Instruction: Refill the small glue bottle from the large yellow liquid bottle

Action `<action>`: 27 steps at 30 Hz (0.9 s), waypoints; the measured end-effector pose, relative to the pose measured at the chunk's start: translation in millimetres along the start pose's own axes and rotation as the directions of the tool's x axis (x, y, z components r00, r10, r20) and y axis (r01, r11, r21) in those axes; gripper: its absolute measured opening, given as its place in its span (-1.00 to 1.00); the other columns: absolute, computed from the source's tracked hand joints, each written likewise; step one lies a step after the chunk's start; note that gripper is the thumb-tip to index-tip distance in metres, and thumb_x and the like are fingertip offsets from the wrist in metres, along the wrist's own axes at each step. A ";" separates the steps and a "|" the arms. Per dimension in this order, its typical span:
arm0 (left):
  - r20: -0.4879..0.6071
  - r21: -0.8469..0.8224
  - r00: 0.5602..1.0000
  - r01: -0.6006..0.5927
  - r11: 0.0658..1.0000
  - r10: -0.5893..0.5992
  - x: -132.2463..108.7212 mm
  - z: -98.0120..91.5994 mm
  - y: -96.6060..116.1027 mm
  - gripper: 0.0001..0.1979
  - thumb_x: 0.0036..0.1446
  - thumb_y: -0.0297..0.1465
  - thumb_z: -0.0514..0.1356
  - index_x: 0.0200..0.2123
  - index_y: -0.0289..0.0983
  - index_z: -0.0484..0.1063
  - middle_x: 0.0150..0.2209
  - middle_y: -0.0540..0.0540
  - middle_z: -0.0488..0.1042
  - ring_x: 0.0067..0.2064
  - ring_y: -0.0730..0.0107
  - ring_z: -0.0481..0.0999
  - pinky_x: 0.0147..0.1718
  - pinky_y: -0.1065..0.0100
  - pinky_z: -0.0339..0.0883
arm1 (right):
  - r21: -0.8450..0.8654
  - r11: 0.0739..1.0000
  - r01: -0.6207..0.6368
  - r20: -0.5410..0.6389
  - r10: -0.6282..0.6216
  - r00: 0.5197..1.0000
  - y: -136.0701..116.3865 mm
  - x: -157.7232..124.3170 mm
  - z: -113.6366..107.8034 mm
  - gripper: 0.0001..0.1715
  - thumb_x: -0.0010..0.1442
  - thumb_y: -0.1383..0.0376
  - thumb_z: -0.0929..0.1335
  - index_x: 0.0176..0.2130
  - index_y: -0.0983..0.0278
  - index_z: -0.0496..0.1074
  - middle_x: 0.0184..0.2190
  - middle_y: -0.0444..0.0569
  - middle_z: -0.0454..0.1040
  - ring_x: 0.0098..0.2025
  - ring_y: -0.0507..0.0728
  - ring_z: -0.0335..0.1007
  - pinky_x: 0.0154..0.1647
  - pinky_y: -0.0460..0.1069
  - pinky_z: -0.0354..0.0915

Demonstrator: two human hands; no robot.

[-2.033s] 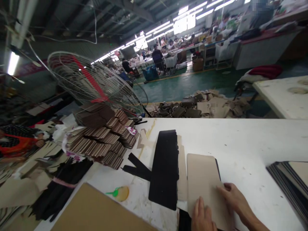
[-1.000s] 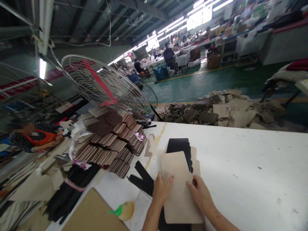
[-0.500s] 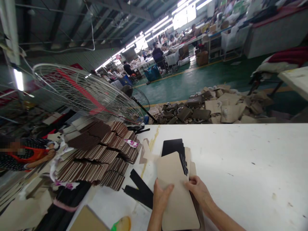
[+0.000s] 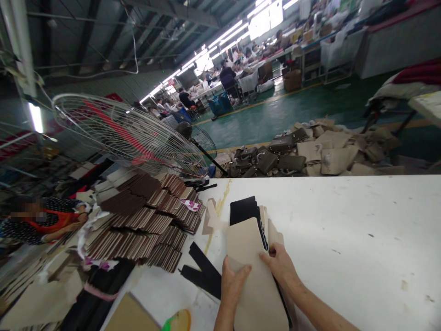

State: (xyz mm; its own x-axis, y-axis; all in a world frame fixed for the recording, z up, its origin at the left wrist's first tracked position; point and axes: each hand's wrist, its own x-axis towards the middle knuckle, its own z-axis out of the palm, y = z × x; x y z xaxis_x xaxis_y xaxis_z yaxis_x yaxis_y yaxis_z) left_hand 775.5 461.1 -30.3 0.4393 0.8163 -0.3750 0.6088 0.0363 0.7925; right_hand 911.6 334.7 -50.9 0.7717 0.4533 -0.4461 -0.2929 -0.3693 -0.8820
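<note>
A stack of beige panels (image 4: 257, 276) with rounded corners, interleaved with black pieces, lies on the white table in front of me. Black panels (image 4: 243, 209) stick out past its far end. My left hand (image 4: 234, 280) grips the stack's left edge, its thumb lying across the top beige panel. On the opposite edge my right hand (image 4: 280, 265) pinches the stack, thumb on top and fingers partly hidden along the side. Beneath and to the right, more beige material (image 4: 275, 233) shows. Two black strips (image 4: 203, 271) lie beside my left hand.
Tall rows of brown and beige panels (image 4: 134, 220) stand left on the white table (image 4: 354, 248). A large wire fan (image 4: 134, 133) rises behind them. A co-worker (image 4: 44, 220) sits at far left. Bags (image 4: 285, 149) are heaped on the floor beyond.
My right thumb has come up onto the top beige panel's edge. The protruding black and beige pieces have shifted slightly against the top panel. The whole view has drifted a little.
</note>
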 end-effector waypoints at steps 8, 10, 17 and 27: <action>0.069 -0.087 0.997 0.029 0.996 -0.023 -3.1 -4.8 10.1 -0.30 -0.17 -0.21 0.41 0.06 -0.25 0.30 -0.16 -0.16 0.65 -0.16 0.10 0.64 -0.14 0.22 0.50 | 0.108 0.992 -0.063 0.078 0.054 0.995 -15.3 -4.6 13.0 -0.58 -0.09 0.11 0.40 -0.22 0.19 0.30 -0.43 -0.12 0.51 -0.34 0.20 0.47 -0.36 0.02 0.32; 0.056 -0.097 0.998 0.027 0.995 -0.022 -1.4 -5.2 9.9 -0.29 -0.19 -0.22 0.42 0.06 -0.25 0.30 -0.15 -0.18 0.64 -0.15 0.08 0.64 -0.14 0.20 0.51 | 0.168 0.983 -0.078 0.147 0.053 0.988 -17.9 -4.7 13.7 -0.53 -0.11 0.16 0.40 -0.16 0.22 0.35 -0.38 -0.08 0.57 -0.31 0.22 0.52 -0.34 0.02 0.37; 0.009 -0.117 1.000 -0.003 0.993 0.004 -7.5 -3.1 12.5 -0.22 -0.28 -0.24 0.45 0.06 -0.26 0.29 -0.11 -0.19 0.63 -0.08 0.04 0.61 -0.08 0.22 0.48 | 0.319 0.932 -0.173 0.258 0.090 0.962 -23.4 -19.3 7.0 -0.31 -0.14 0.20 0.42 0.03 0.22 0.32 -0.31 -0.08 0.62 -0.26 0.27 0.56 -0.27 0.07 0.45; -0.058 -0.236 0.994 -0.105 0.966 0.094 -52.3 -11.2 42.1 -0.05 -0.27 -0.32 0.45 0.20 -0.22 0.10 0.03 -0.22 0.55 -0.01 0.06 0.58 -0.02 0.21 0.46 | 0.602 0.749 -0.277 0.454 -0.036 0.891 -54.5 -50.9 -36.2 0.06 -0.16 0.16 0.54 0.26 0.15 0.16 -0.12 0.04 0.63 -0.25 0.36 0.59 -0.25 0.18 0.49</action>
State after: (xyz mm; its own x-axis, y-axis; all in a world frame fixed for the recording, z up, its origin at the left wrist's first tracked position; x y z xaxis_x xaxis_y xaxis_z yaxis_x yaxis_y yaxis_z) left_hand 770.8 426.4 28.1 0.4560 0.8480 -0.2702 0.3862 0.0850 0.9185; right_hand 908.7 302.4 25.3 0.4416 0.7848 -0.4348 -0.7728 0.0865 -0.6288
